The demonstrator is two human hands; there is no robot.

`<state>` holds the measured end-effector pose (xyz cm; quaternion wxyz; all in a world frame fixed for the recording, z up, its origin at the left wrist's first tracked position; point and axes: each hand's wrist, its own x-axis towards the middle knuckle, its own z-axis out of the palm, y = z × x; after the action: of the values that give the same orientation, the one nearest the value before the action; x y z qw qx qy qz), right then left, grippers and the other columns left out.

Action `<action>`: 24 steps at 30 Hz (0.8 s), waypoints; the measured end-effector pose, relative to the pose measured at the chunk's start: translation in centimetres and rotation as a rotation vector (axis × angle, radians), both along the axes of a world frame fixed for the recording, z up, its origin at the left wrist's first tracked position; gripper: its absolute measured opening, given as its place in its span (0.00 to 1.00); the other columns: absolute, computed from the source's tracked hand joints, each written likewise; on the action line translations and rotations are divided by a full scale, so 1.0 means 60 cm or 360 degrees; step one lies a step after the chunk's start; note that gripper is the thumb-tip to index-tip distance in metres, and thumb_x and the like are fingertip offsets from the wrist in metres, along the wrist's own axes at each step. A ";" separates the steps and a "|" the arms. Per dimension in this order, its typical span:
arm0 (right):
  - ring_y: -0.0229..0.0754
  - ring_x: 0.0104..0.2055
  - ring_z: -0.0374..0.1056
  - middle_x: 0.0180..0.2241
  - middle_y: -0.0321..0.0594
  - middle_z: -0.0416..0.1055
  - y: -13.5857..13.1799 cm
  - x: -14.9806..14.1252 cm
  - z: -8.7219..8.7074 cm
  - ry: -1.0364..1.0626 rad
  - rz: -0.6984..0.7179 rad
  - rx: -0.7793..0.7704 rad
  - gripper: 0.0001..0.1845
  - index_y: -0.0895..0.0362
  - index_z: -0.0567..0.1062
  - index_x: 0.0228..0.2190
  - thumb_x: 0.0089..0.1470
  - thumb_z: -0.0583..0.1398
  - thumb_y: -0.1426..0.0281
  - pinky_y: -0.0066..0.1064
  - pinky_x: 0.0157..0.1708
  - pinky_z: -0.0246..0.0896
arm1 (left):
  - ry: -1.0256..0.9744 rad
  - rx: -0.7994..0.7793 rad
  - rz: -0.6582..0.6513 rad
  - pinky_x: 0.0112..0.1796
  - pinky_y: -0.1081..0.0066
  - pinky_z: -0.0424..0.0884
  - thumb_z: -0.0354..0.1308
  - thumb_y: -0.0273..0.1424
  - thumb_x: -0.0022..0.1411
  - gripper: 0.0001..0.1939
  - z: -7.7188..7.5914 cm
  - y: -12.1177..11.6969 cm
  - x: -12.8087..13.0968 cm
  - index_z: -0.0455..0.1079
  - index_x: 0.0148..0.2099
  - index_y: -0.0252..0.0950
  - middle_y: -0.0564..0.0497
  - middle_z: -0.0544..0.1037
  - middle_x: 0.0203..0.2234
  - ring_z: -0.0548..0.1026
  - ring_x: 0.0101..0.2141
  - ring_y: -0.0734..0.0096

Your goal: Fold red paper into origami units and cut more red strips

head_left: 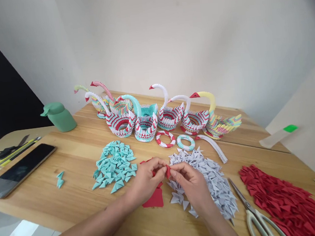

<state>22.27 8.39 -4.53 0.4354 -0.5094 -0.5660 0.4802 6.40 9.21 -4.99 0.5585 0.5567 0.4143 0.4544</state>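
My left hand (145, 178) and right hand (190, 183) meet at the fingertips, both pinching one small red paper piece (167, 170) just above the surface (70, 200). Red paper sheets (155, 199) lie under my left hand. White folded triangles (216, 181) are piled under and right of my right hand; teal folded triangles (114, 166) sit left. Scissors (256, 216) lie near right, with a red triangle pile (279, 199) beyond them. Far: a row of paper swans (157, 114) and two paper rings (174, 139). Far left: a phone (19, 170) and a green dispenser (59, 117).
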 end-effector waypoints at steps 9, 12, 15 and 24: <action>0.41 0.29 0.66 0.27 0.39 0.73 -0.002 -0.003 0.001 -0.0008 0.0039 -0.0016 0.13 0.58 0.76 0.30 0.52 0.62 0.60 0.30 0.31 0.62 | -0.0189 -0.0150 -0.0064 0.25 0.77 0.61 0.57 0.37 0.56 0.13 -0.003 0.005 -0.001 0.63 0.29 0.32 0.55 0.68 0.19 0.64 0.21 0.80; 0.41 0.29 0.66 0.27 0.39 0.73 -0.002 -0.004 0.001 -0.0042 0.0034 0.0001 0.13 0.57 0.76 0.30 0.52 0.62 0.60 0.30 0.31 0.61 | -0.0240 -0.0208 -0.0074 0.25 0.77 0.61 0.58 0.39 0.56 0.15 -0.003 0.006 -0.001 0.63 0.29 0.32 0.55 0.69 0.19 0.64 0.20 0.80; 0.40 0.28 0.65 0.25 0.38 0.72 -0.001 -0.003 0.002 -0.0033 -0.0019 -0.0006 0.13 0.58 0.75 0.30 0.51 0.62 0.59 0.30 0.30 0.61 | -0.0258 -0.0229 -0.0069 0.26 0.77 0.62 0.59 0.41 0.55 0.17 -0.003 0.009 -0.001 0.67 0.31 0.30 0.53 0.70 0.20 0.66 0.21 0.79; 0.39 0.27 0.64 0.24 0.37 0.71 0.002 0.000 0.001 0.0018 -0.0036 -0.0005 0.14 0.57 0.75 0.28 0.50 0.63 0.58 0.28 0.29 0.60 | -0.0227 -0.0161 -0.0100 0.28 0.76 0.65 0.56 0.42 0.59 0.17 -0.006 0.010 -0.004 0.71 0.33 0.30 0.52 0.72 0.21 0.69 0.23 0.77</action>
<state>22.27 8.52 -4.44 0.4431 -0.5138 -0.5569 0.4790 6.15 9.81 -5.36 0.6279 0.5069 0.3783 0.4536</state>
